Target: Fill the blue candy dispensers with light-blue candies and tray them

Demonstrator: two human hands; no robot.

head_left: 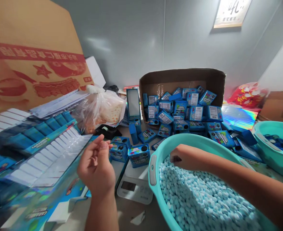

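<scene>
My right hand [183,157] reaches into a teal plastic basin [153,168] filled with small pale blue tablets [199,199]. Its fingers are curled down among the tablets and mostly hidden. My left hand [97,165] is raised beside the basin, fingers loosely curled, thumb and fingertips pinched together; what they hold, if anything, is too small to see. Just beyond it a small blue box [139,155] with a round hole sits on a white digital scale [135,184]. More small blue boxes [119,149] stand to its left.
A cardboard carton [182,78] on its side spills several blue boxes [180,112]. Flat printed box sheets [35,160] lie at the left under a large brown carton [30,54]. A plastic bag [103,109], a tape dispenser [106,130] and a second teal basin [273,144] are nearby.
</scene>
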